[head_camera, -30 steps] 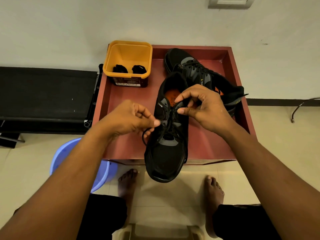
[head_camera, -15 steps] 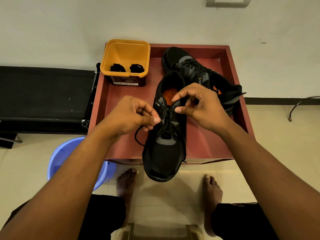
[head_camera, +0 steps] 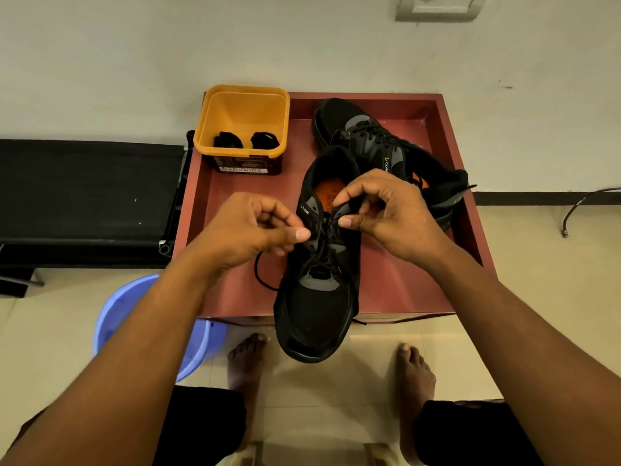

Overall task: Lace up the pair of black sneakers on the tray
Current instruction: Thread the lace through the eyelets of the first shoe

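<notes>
A long black bench [head_camera: 84, 196] stood against the wall on the left, with its end just beside the red tray [head_camera: 447, 136]. A blue basin [head_camera: 114, 317] sat on the floor below the tray's front left corner, partly hidden by the left forearm. Two bare feet rested on the tiles in front of the tray.

The near sneaker [head_camera: 316, 311] lay lengthwise at the centre of the tray, its toe overhanging the front edge toward the person. The far sneaker [head_camera: 376, 142], laced, lay behind it to the right, partly hidden by the near sneaker's heel and the right hand. A yellow tub [head_camera: 242, 109] stood in the tray's back left corner, apart from both sneakers, with two black bundles [head_camera: 228, 141] on its bottom.

The left hand [head_camera: 245, 230] was at the near sneaker's left eyelets. Its fingers were curled, and thumb and forefinger pinched the lace [head_camera: 260, 277], which hung from the hand in a loop onto the tray floor. The right hand [head_camera: 393, 213] covered the tongue and part of the orange insole. Its fingers were curled, with thumb and forefinger pinching at the sneaker's upper right eyelet edge. Whether they also held lace could not be determined. A thin cable [head_camera: 578, 203] lay by the wall on the right.
</notes>
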### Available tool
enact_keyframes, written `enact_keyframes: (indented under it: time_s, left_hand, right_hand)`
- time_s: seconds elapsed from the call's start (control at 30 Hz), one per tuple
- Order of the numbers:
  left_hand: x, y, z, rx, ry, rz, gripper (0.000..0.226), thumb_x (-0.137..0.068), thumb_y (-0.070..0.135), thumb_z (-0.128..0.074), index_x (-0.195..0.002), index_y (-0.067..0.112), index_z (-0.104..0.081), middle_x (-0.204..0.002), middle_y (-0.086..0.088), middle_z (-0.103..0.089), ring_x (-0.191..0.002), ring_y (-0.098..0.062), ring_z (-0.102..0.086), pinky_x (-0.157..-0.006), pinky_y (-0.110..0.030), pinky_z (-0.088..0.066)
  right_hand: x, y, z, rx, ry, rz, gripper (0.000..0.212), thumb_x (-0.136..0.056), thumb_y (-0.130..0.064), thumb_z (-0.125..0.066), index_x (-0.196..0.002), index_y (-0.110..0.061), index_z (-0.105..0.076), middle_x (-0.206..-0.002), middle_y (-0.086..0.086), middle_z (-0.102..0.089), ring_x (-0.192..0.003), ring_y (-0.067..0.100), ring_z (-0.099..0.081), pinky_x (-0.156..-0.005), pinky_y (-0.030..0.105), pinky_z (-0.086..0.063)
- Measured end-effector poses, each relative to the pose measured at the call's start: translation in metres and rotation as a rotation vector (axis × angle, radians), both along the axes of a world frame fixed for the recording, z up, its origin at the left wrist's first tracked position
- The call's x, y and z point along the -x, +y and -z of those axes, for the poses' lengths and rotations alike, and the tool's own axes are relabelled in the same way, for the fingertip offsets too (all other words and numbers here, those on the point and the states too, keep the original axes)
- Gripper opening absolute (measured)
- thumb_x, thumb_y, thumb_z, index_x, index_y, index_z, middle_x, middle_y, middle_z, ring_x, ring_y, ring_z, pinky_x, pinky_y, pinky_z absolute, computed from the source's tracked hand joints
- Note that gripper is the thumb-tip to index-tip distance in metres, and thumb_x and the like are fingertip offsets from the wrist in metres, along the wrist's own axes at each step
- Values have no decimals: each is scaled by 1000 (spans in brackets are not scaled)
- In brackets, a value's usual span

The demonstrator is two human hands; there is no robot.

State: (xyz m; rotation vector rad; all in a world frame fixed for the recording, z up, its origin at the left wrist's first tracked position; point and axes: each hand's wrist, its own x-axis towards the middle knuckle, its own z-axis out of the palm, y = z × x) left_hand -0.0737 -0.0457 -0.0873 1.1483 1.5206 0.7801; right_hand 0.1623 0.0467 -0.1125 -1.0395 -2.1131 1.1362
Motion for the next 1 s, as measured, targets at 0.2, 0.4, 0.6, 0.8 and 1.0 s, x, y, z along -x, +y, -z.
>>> enact_keyframes:
  time_s: [0.2, 0.4, 0.6, 0.8, 1.0]
  left_hand:
    - [11, -1, -1, 118, 71, 157, 15, -80, 5, -83, -88, -4, -74, -75, -17, -74, -65, -18, -68, -66, -25, -60]
    - [-6, 2, 6, -12, 85, 58, 21, -80, 18, -85, -88, 2, -75, -75, -14, -75, -66, -17, -70, -68, -31, -59]
    - [4, -1, 0, 64, 28, 100, 24, -80, 16, -83, -93, -2, -73, -78, -15, -75, -67, -17, -70, -68, -27, -59]
    - [10, 1, 0, 33, 35, 120, 10, -82, 1, -79, -88, -3, -72, -72, -15, -74, -62, -17, -70, -62, -22, -58]
    - [-2, 1, 4, -40, 39, 72, 19, -79, 11, -83, -92, 0, -74, -80, -19, -75, -71, -23, -73, -72, -31, -62]
  right_hand:
    - [1, 0, 0, 7, -8, 0, 30, -77, -9, -89, -99, -26, -77, -108, -1, -66, -77, 16, -60, -79, 35, -58]
    - [2, 1, 2, -12, -9, -4, 31, -77, -10, -90, -99, -28, -76, -108, -1, -66, -77, 14, -59, -78, 36, -58]
    - [1, 1, 1, 17, -7, 0, 30, -77, -11, -90, -99, -26, -77, -109, -1, -66, -78, 20, -61, -79, 39, -58]
    - [2, 0, 0, 16, -12, -1, 31, -77, -11, -90, -98, -30, -76, -109, -2, -66, -78, 20, -61, -79, 39, -57]
    - [2, 0, 0, 3, -16, -2, 31, -77, -10, -90, -98, -28, -76, -108, 0, -66, -77, 19, -60, -79, 40, -57]
